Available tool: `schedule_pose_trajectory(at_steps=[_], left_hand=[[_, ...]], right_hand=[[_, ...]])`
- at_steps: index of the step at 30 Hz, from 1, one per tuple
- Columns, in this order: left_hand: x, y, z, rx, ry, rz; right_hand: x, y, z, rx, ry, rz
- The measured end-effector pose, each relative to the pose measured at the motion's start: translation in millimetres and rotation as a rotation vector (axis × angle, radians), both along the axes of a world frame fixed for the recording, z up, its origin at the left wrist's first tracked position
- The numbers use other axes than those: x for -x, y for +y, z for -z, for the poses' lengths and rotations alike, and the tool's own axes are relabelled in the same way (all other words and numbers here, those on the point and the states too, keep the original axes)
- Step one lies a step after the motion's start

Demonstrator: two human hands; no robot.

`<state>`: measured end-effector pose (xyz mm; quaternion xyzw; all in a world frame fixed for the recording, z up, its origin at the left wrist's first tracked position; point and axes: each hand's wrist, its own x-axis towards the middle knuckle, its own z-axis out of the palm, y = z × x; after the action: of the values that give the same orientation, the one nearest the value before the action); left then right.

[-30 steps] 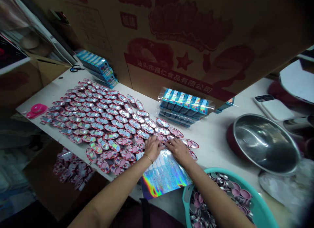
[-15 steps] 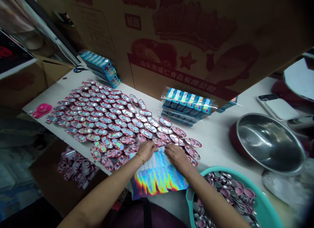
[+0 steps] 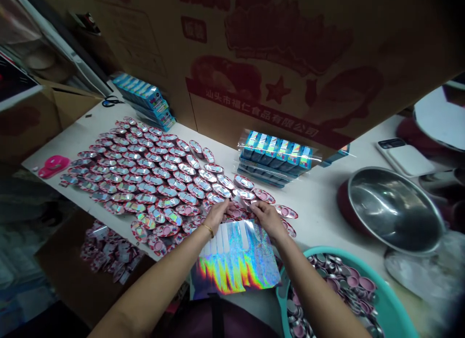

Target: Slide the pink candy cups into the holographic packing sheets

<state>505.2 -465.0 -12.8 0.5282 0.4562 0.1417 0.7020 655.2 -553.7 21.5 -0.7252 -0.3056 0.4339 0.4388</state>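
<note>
A shiny holographic sticker sheet [image 3: 236, 260] lies at the table's near edge, several strips gone from its top. My left hand [image 3: 218, 213] and my right hand [image 3: 265, 217] are above the sheet's far edge, fingers pinched together on a small holographic strip [image 3: 240, 203] held between them. Just beyond lie several pink oval cases [image 3: 152, 178] with shiny tops, spread in rows over the white table [image 3: 319, 202].
A teal basin [image 3: 378, 299] of round pink and silver lids sits at the near right. A steel bowl [image 3: 394, 209] is beyond it. Blue boxed packs [image 3: 278, 154] and a second stack [image 3: 145, 98] stand before a large cardboard box [image 3: 276, 52]. More cases fill a box [image 3: 109, 251] below the table.
Both hands lifted from the sheet's top edge and came together, pinching a strip between them. The sheet's top now shows more bare backing.
</note>
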Motion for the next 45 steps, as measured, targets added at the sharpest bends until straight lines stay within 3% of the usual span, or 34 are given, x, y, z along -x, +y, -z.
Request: schedule_pose_trajectory(at_steps=[2, 6, 14, 17, 22, 26, 30, 33, 35, 37, 40, 45], left_hand=[[-6.0, 3.6, -2.8, 0.119, -0.042, -0.085], [-14.2, 9.2, -9.0, 0.155, -0.005, -0.140], [-23.1, 9.5, -9.3, 0.193, 0.008, -0.031], [-26.2, 10.8, -1.9, 0.050, 0.056, -0.072], [-32.1, 16.1, 13.0, -0.447, 0.348, -0.061], [-35.1, 13.0, 15.4, -0.682, 0.469, -0.026], [-35.8, 7.2, 14.5, -0.724, 0.471, -0.027], [-36.2, 6.4, 16.4, -0.696, 0.410, -0.117], [-36.7, 7.6, 18.7, -0.586, 0.354, -0.191], [-36.9, 9.1, 20.4, -0.478, 0.320, -0.228], [-36.2, 10.5, 19.3, -0.543, 0.336, -0.201], [-35.9, 8.3, 11.7, -0.749, 0.451, -0.065]], right_hand=[[3.4, -0.8, 4.3, 0.002, 0.050, 0.036], [7.8, -3.3, 8.3, -0.001, 0.178, 0.085], [7.6, -6.9, 10.5, -0.013, 0.299, 0.107], [5.7, -5.5, 18.5, 0.001, 0.124, 0.130], [9.2, 3.6, 34.2, 0.067, -0.479, 0.186], [15.6, 8.5, 40.2, 0.145, -0.730, 0.170], [16.4, 9.6, 38.2, 0.219, -0.676, 0.189], [13.5, 9.9, 31.7, 0.051, -0.571, 0.239], [11.4, 10.1, 27.6, -0.112, -0.467, 0.246], [9.8, 10.3, 26.2, -0.145, -0.325, 0.245], [9.0, 10.2, 28.9, 0.012, -0.251, 0.274], [12.4, 11.0, 31.7, 0.254, -0.582, 0.166]])
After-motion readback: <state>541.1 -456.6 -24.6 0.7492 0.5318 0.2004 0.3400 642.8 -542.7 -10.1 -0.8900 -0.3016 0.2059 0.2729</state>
